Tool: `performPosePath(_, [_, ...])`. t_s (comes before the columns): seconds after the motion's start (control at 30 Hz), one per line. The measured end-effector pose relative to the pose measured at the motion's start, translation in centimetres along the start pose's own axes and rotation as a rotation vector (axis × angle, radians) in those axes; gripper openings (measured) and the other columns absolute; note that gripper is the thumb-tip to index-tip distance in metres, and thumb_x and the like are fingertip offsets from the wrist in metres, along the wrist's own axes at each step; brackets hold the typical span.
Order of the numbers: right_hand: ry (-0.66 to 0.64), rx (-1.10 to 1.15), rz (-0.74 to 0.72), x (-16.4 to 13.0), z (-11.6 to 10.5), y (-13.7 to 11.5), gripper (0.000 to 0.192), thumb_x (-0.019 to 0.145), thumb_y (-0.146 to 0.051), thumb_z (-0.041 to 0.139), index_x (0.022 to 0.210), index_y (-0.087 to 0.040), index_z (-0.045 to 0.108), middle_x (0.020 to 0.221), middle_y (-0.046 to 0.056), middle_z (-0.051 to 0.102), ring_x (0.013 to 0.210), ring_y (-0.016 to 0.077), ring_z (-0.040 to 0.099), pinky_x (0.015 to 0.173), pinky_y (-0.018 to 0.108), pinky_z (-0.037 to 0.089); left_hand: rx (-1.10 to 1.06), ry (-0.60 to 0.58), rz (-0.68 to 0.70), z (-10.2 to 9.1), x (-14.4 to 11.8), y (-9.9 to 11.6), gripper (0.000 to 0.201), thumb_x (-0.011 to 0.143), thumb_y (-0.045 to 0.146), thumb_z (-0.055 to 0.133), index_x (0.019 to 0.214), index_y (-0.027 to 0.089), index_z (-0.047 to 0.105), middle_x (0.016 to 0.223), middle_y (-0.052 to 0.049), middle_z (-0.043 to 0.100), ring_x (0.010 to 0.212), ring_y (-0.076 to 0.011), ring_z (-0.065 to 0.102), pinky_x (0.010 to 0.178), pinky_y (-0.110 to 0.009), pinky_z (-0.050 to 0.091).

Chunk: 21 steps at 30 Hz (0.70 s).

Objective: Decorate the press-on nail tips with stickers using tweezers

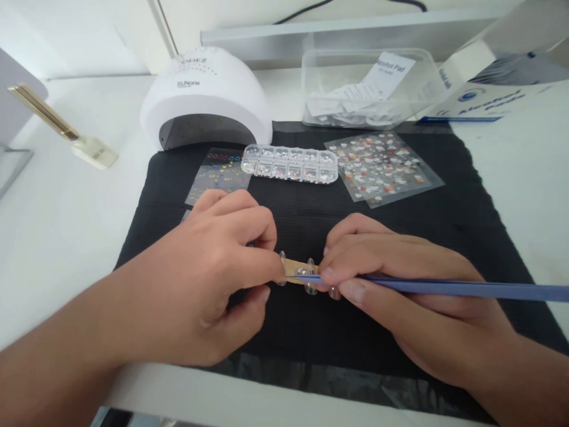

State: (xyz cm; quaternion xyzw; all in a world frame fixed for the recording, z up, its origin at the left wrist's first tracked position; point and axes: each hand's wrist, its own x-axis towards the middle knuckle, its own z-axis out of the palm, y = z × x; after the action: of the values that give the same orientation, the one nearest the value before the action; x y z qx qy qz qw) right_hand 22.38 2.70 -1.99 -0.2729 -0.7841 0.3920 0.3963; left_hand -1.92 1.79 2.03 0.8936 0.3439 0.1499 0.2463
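Right hand (413, 261) pinches blue tweezers (448, 289); left hand (217, 258), half curled, at a tan stick (293, 267). The left's hold we cannot tell.

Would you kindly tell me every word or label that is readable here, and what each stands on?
"SUNone": white dome-shaped lamp; the word above it is unclear, the print beneath too small.
"Alcohol Pad": sachet in the clear container; its second line is too small.
"Alcohol Pads": white-and-blue box, right.
Other small print there is too blurred.
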Motion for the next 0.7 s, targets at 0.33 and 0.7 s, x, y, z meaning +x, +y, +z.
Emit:
performPosePath(0.33, [0.014,-0.015,0.05,-0.24,0.05,-0.3,0.022,0.09,-0.005,0.062,0.087,-0.025,0.073,0.073,-0.003,0.075,0.072,0.0149,0.065,0.067,0.033,0.057,0.018,0.016,0.021,0.08,-0.01,-0.01,0.023,0.09,0.006,0.054,0.072,0.018,0.064,0.09,-0.003,0.06,0.087,-0.0212,0.054,0.081,-0.045,0.036])
performPosePath(0.7, [0.02,-0.011,0.079,-0.12,0.23,-0.17,0.021,0.09,-0.007,0.063,0.086,-0.026,0.073,0.075,-0.005,0.076,0.074,0.0138,0.065,0.067,0.03,0.058,0.042,0.034,0.039,0.34,-0.01,-0.13,0.024,0.088,0.005,0.054,0.07,0.018,0.064,0.089,-0.003,0.059,0.085,-0.021,0.053,0.08,-0.045,0.034])
